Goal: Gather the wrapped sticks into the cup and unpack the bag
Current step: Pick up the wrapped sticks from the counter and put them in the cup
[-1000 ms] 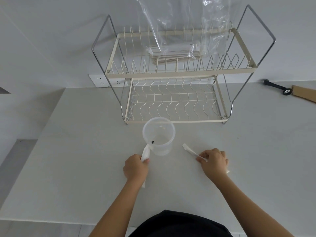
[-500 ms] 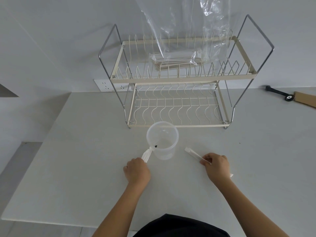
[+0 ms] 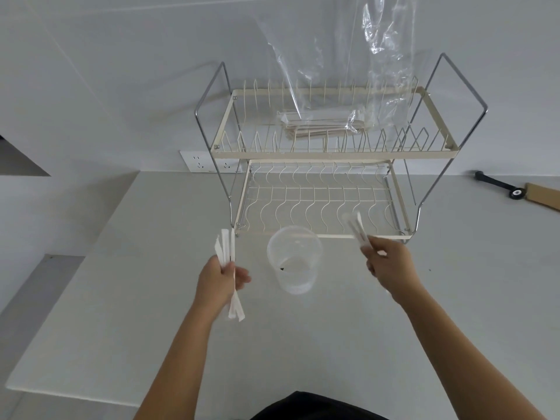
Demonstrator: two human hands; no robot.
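Note:
A clear plastic cup (image 3: pixel 294 259) stands upright on the white table, just in front of the dish rack. My left hand (image 3: pixel 218 282) is raised left of the cup and grips a bunch of white wrapped sticks (image 3: pixel 226 247) that point up. To the right of the cup my right hand (image 3: pixel 390 266) holds more wrapped sticks (image 3: pixel 356 226), blurred, slanting up and left. A clear plastic bag (image 3: pixel 342 71) stands on the rack's top shelf with a pile of wrapped sticks (image 3: pixel 321 126) in its bottom.
The two-tier cream wire dish rack (image 3: pixel 321 153) stands against the wall behind the cup. A wall socket (image 3: pixel 200 161) sits left of it. A black-handled tool (image 3: pixel 497 185) and a brown board (image 3: pixel 542 200) lie at the far right. The table edge (image 3: pixel 69 392) runs near me.
Both hands rested on the table over sticks beside the cup. Now both have lifted clear of the table, each holding a bunch of wrapped sticks, left and right of the cup.

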